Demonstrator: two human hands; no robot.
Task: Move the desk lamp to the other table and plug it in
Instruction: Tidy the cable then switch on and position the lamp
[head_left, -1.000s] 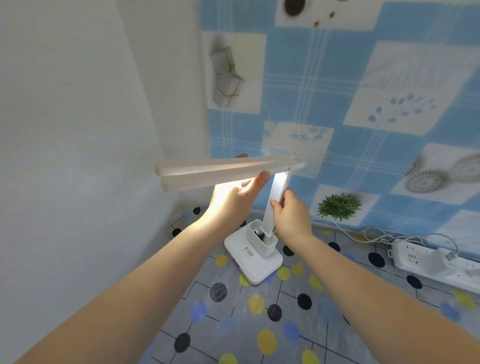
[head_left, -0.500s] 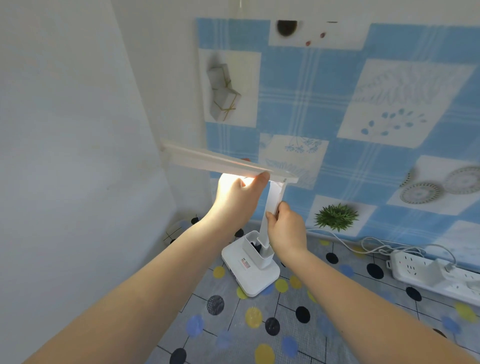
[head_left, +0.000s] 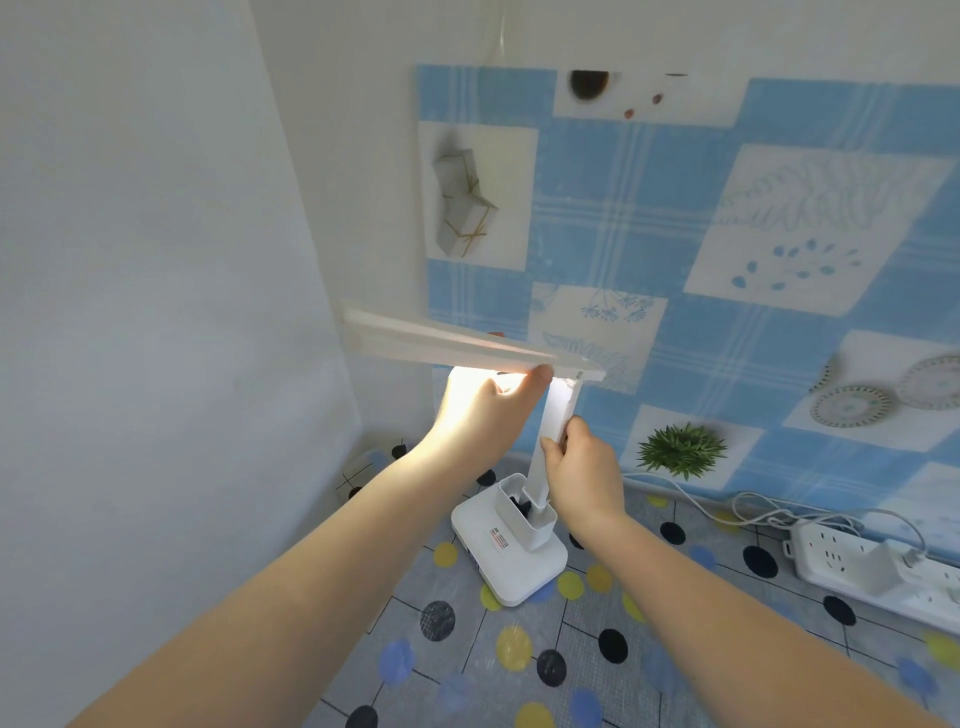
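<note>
The desk lamp (head_left: 511, 543) stands lit on the dotted table (head_left: 519, 670) in the corner. My left hand (head_left: 480, 415) pinches its hinged head (head_left: 457, 345), my right hand (head_left: 584, 475) grips the stem (head_left: 553, 426). It looks light, stiff plastic with a weighty base, so I'd hold the stem, not the hinge.

A white plastic desk lamp (head_left: 511, 551) stands lit on the grey counter (head_left: 519, 670) with coloured dots. The left hand (head_left: 480, 415) grips its long flat head from below; the right hand (head_left: 584, 475) clasps its upright stem. A white power strip (head_left: 872, 571) lies well apart, by the blue-patterned wall.
</note>
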